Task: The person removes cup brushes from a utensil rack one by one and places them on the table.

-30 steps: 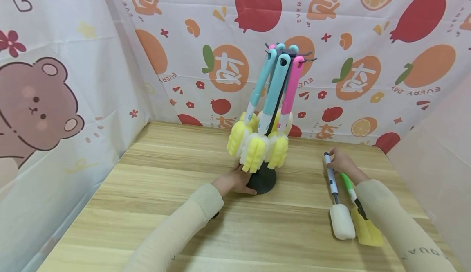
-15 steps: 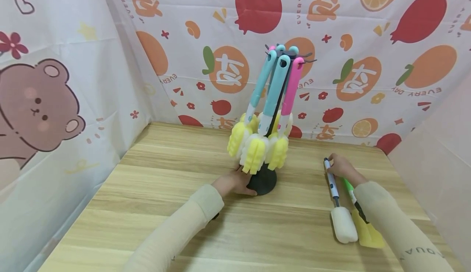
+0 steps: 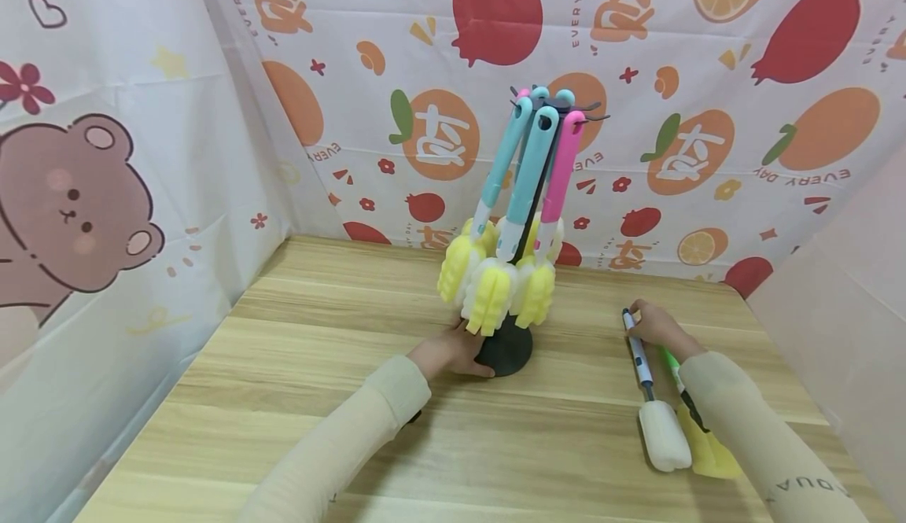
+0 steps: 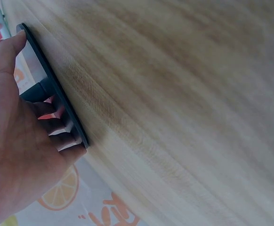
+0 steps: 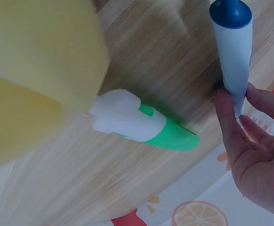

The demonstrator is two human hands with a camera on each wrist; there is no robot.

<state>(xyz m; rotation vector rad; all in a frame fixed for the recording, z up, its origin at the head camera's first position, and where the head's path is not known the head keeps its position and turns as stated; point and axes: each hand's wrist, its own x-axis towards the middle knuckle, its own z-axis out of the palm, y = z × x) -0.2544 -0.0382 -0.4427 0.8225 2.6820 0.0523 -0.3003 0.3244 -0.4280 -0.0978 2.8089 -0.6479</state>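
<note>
My left hand (image 3: 453,351) grips the round black base of a display stand (image 3: 513,350), thumb and fingertips at the base's rim in the left wrist view. Teal and pink bottle brushes (image 3: 536,169) hang by their handles from the stand's top hooks, yellow-and-white sponge heads downward. At the right, my right hand (image 3: 657,328) pinches the handle end of a bottle brush with a white sponge head (image 3: 665,436) and a pale blue handle (image 5: 236,56). Beside it lies a green-and-white handled brush (image 5: 151,125) with a yellow sponge head (image 3: 713,454), partly hidden by my right sleeve.
All of this is on a wood-grain table (image 3: 318,334). A fruit-print cloth (image 3: 340,114) rises behind the table, and a bear-print cloth (image 3: 198,114) hangs on the left. A small dark object (image 3: 414,416) shows at my left sleeve.
My right hand has shifted the white-headed brush slightly toward me, its head moving a little right in the head view. The left hand and the stand have stayed in place.
</note>
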